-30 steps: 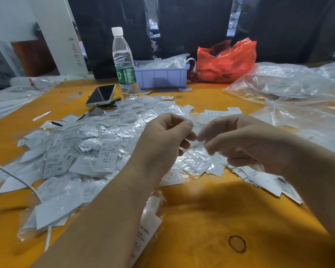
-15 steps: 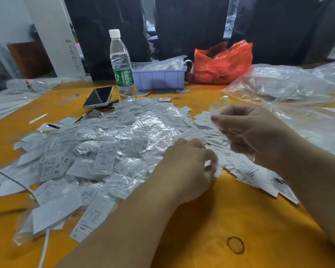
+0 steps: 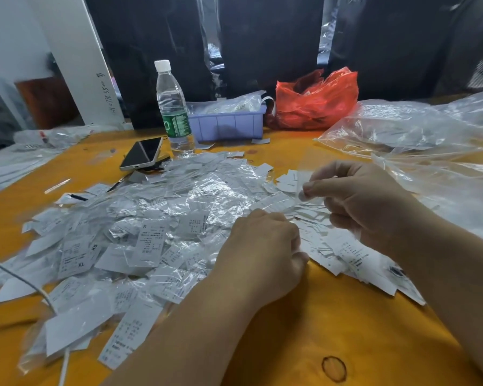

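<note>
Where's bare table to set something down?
Bare tabletop: nearest you around the ring stain, and left of the phone. Crowded: the tag pile mid-table, where the right hand pinches a clear sleeve, and clear bags at right.

Bare table [image 3: 304, 324] lies open near the hands; label pile [image 3: 151, 218] (left) and plastic bags [image 3: 416, 135] crowd beyond.
</note>
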A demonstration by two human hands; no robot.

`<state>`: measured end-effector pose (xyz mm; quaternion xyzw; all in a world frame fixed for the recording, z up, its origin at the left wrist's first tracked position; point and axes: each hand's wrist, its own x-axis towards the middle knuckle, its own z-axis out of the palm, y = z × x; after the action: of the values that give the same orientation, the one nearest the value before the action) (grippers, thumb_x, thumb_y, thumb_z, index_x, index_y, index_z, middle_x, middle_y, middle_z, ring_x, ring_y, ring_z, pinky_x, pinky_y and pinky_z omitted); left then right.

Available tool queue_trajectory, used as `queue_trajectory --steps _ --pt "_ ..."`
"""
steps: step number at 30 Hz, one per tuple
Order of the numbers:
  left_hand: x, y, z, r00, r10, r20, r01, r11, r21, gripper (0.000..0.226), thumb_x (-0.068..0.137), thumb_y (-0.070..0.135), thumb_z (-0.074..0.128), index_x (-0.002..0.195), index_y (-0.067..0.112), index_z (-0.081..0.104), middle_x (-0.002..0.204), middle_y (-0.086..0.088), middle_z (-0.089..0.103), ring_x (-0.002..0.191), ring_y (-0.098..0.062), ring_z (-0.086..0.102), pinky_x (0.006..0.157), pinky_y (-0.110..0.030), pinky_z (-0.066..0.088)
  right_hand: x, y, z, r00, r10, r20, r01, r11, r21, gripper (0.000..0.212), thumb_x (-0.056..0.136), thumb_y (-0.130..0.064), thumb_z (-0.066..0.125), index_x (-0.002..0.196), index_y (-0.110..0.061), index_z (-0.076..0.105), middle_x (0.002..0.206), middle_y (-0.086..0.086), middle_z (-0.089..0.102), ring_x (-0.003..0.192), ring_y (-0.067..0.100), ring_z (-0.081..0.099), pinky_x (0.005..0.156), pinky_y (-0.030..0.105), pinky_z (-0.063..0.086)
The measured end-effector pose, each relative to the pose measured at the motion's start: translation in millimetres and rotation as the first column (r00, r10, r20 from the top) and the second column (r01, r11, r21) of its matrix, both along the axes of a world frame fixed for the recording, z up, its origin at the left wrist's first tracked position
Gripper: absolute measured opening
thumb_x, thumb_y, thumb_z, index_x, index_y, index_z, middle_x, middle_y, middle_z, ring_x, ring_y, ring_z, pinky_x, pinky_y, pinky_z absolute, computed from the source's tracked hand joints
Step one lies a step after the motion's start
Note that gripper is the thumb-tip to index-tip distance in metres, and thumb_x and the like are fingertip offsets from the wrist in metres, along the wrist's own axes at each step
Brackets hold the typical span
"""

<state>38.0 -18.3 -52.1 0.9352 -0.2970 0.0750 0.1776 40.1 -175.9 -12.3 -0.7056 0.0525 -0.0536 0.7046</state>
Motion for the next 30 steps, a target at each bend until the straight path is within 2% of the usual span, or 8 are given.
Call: queue_trajectory --steps 2,6,9,14,17,20,25,30 --pt "-1.2 1.1 0.7 1.0 -0.002 0.031 0.003 1.0 -0.013 0.012 0.09 0.038 0.059 0.088 0.025 0.061 0.1 0.011 0.059 0.103 -0.014 0.043 0.092 -0.034 0.036 0.4 -0.6 -0.4 1.0 -0.003 0.009 0.003 1.0 -0.006 0.017 0.078 0.004 0.072 0.076 -0.009 0.06 0.07 0.015 0.069 0.034 0.006 0.029 0.033 0.019 0.028" --pt "-0.7 1.7 -1.1 0.999 -0.033 -0.025 0.033 0.999 0.008 0.027 0.093 0.04 0.056 0.116 0.027 0.061 0.121 0.011 0.059 0.117 -0.012 0.04 0.103 -0.035 0.032 1.7 0.9 -2.6 1.0 0.009 0.019 -0.009 0.999 -0.042 0.017 0.076 0.001 0.075 0.071 -0.007 0.061 0.069 0.015 0.067 0.035 0.007 0.029 0.035 0.02 0.028" --pt "-0.5 0.1 -0.6 0.999 -0.033 -0.021 0.034 0.999 0.028 0.023 0.092 0.046 0.058 0.103 0.027 0.065 0.119 0.013 0.058 0.117 -0.011 0.039 0.103 -0.033 0.029 0.0 1.7 -2.2 0.999 0.016 0.03 -0.014 0.998 -0.059 0.017 0.073 -0.007 0.078 0.073 -0.002 0.062 0.05 0.002 0.057 0.036 0.007 0.028 0.037 0.022 0.027" --pt "-1.3 -4.5 0.8 0.996 -0.055 0.069 0.053 0.998 0.037 0.017 0.092 0.04 0.06 0.088 0.025 0.067 0.106 0.011 0.063 0.109 -0.014 0.045 0.102 -0.036 0.031 -2.6 3.1 -1.4 0.999 0.025 0.046 -0.023 0.999 -0.045 0.039 0.069 -0.021 0.076 0.09 0.006 0.058 0.045 -0.004 0.058 0.032 0.007 0.026 0.036 0.022 0.026" --pt "-2.1 -5.0 2.3 0.991 -0.095 0.094 0.087 0.993 0.081 0.015 0.095 0.034 0.056 0.091 0.024 0.066 0.103 0.008 0.063 0.105 -0.015 0.047 0.097 -0.034 0.031 -2.5 3.0 -2.9 0.999 0.033 0.04 -0.031 0.998 -0.061 0.044 0.082 -0.018 0.071 0.105 0.016 0.054 0.035 -0.008 0.049 0.031 0.005 0.023 0.036 0.021 0.025" --pt "-2.4 -4.7 1.6 0.988 -0.107 0.11 0.096 0.99 0.098 0.011 0.096 0.03 0.053 0.095 0.025 0.063 0.104 0.006 0.061 0.105 -0.016 0.046 0.098 -0.036 0.03 -0.9 3.2 -5.1 0.998 0.039 0.044 -0.036 0.997 -0.074 0.048 0.083 -0.016 0.071 0.11 0.019 0.053 0.034 -0.008 0.047 0.032 0.006 0.023 0.038 0.022 0.024" --pt "-3.9 -3.6 -1.3 0.993 -0.115 0.022 0.113 0.99 0.082 0.029 0.097 0.045 0.05 0.121 0.032 0.06 0.125 0.01 0.054 0.12 -0.013 0.037 0.103 -0.035 0.029 -1.6 2.4 -6.2 0.998 0.032 0.049 -0.029 0.997 -0.066 0.051 0.082 -0.018 0.071 0.112 0.019 0.052 0.034 -0.007 0.047 0.031 0.006 0.024 0.037 0.022 0.026" --pt "-6.1 -7.8 0.5 0.984 -0.136 0.116 0.121 0.985 0.127 0.024 0.099 0.031 0.048 0.106 0.026 0.07 0.111 0.008 0.06 0.11 -0.015 0.045 0.095 -0.036 0.033 -1.4 3.0 -5.4 0.998 0.039 0.05 -0.037 0.998 -0.042 0.058 0.067 -0.032 0.072 0.102 0.013 0.059 0.033 -0.005 0.042 0.032 0.008 0.022 0.036 0.023 0.024"
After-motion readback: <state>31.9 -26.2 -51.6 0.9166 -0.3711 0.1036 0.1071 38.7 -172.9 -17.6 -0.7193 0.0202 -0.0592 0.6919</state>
